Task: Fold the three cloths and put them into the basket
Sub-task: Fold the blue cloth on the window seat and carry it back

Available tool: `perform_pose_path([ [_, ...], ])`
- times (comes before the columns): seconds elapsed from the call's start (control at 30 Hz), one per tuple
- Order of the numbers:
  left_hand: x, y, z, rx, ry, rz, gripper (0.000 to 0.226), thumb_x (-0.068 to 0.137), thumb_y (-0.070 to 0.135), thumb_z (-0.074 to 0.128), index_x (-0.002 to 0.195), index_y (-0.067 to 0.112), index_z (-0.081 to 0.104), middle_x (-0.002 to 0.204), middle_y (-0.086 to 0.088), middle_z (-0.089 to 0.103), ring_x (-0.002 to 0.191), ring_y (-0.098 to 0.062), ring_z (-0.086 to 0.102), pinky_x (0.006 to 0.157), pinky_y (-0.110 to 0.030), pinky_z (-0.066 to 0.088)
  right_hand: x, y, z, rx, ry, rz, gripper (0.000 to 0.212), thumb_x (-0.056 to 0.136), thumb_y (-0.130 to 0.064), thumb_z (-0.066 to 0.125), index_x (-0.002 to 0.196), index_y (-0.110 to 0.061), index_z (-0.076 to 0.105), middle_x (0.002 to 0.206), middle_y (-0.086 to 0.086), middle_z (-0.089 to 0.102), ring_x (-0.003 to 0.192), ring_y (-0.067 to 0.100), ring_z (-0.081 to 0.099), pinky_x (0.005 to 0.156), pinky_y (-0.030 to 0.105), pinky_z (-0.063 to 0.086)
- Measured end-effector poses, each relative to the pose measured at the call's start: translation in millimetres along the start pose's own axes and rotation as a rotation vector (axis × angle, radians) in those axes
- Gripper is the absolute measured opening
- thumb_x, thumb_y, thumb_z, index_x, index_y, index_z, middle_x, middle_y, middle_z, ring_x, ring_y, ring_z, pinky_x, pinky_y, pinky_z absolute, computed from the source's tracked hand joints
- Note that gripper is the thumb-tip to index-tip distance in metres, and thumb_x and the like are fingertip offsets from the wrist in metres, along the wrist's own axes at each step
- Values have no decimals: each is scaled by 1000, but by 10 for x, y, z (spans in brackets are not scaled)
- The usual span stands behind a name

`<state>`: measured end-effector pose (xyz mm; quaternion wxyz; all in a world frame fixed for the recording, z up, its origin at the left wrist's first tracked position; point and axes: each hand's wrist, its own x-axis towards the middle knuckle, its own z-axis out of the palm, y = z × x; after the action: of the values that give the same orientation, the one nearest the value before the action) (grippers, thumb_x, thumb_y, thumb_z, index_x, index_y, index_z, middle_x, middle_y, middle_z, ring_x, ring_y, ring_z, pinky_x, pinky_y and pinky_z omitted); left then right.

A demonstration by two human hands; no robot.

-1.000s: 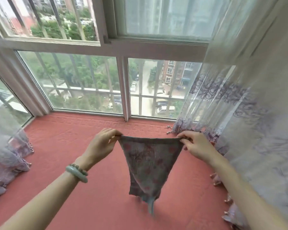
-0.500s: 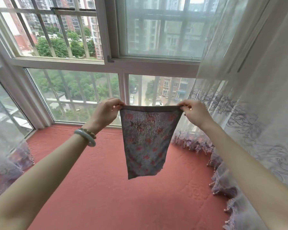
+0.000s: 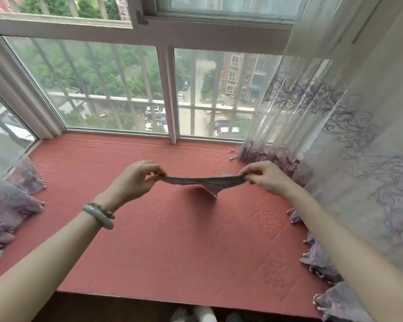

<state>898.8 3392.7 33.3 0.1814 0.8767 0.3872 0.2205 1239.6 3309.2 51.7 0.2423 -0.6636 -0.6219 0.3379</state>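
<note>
A small grey cloth (image 3: 206, 182) with red flower spots is stretched nearly flat between my two hands, just above the red quilted mat (image 3: 172, 240) on the window seat. My left hand (image 3: 135, 180) pinches its left corner between thumb and fingers. My right hand (image 3: 263, 176) pinches the right corner the same way. One loose corner of the cloth droops toward the mat. No basket and no other cloths are in view.
Sheer embroidered curtains hang at the right (image 3: 349, 159) and pool at the left (image 3: 7, 201) on the mat. The window frame (image 3: 170, 94) stands behind the mat. The mat's front edge (image 3: 184, 298) runs near the bottom.
The cloth hung upright from both hands in front of the window. Both hands have dropped toward the mat and the cloth now lies almost level, seen edge-on.
</note>
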Motion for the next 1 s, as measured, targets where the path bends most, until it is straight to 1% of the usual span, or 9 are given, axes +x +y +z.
perform_pose_path([
  [0.07, -255, -42, 200, -38, -134, -66, 18, 78, -4, 69, 86, 11, 74, 79, 3, 67, 75, -21, 64, 70, -26, 48, -154, 214, 278, 18, -141, 66, 20, 81, 2, 61, 87, -13, 73, 80, 15, 70, 68, 16, 56, 71, 34, 49],
  [0.13, -494, -79, 395, -82, -254, -143, 17, 79, -4, 67, 86, 10, 75, 79, 4, 66, 77, -20, 64, 73, -31, 52, -318, 399, 544, 36, -303, 124, 23, 81, 4, 60, 85, -15, 71, 78, 11, 69, 67, 11, 57, 67, 26, 49],
  [0.2, -699, -112, 565, -111, -379, -213, 17, 80, -2, 66, 87, 11, 75, 81, 2, 69, 78, -17, 64, 77, -29, 52, -463, 564, 764, 53, -447, 195, 24, 81, 3, 59, 84, -18, 70, 79, 9, 68, 64, 3, 59, 64, 19, 49],
  [0.3, -899, -160, 773, -131, -576, -295, 16, 80, 3, 65, 84, 15, 75, 79, 7, 71, 77, -8, 64, 76, -19, 50, -595, 771, 995, 74, -588, 293, 24, 81, 0, 59, 83, -21, 71, 80, 5, 68, 68, 4, 61, 70, 22, 51],
  [0.37, -989, -212, 899, -143, -659, -336, 16, 80, 6, 66, 83, 18, 75, 77, 10, 71, 76, -6, 64, 76, -21, 51, -629, 892, 1120, 100, -631, 338, 22, 82, -2, 58, 87, -18, 72, 81, 1, 67, 72, 7, 62, 74, 25, 52],
  [0.43, -1054, -283, 1027, -149, -671, -385, 15, 80, 8, 67, 83, 19, 75, 79, 8, 72, 78, -8, 65, 77, -25, 52, -621, 1013, 1228, 121, -597, 366, 20, 84, -2, 57, 92, -14, 71, 82, 2, 67, 74, 8, 62, 73, 25, 52],
  [0.53, -1107, -397, 1256, -138, -597, -444, 12, 81, 8, 67, 84, 18, 74, 80, 3, 73, 79, -15, 65, 76, -29, 51, -552, 1186, 1391, 159, -475, 395, 18, 85, -1, 57, 95, -8, 70, 83, 6, 66, 73, 10, 59, 68, 23, 50],
  [0.77, -849, -863, 1864, -200, -379, -557, 11, 82, 7, 65, 89, 13, 72, 83, 2, 72, 82, -18, 65, 78, -35, 52, -33, 1686, 1782, 161, -155, 455, 16, 77, -1, 64, 76, -16, 67, 75, 7, 67, 70, 18, 60, 69, 30, 50],
  [1.0, -308, -1549, 2436, -161, -333, -502, 12, 82, 6, 66, 90, 13, 72, 86, 0, 72, 82, -17, 65, 78, -32, 51, 755, 2220, 2108, 119, 35, 477, 12, 75, -4, 66, 76, -15, 66, 73, 9, 68, 68, 21, 64, 77, 40, 55],
])
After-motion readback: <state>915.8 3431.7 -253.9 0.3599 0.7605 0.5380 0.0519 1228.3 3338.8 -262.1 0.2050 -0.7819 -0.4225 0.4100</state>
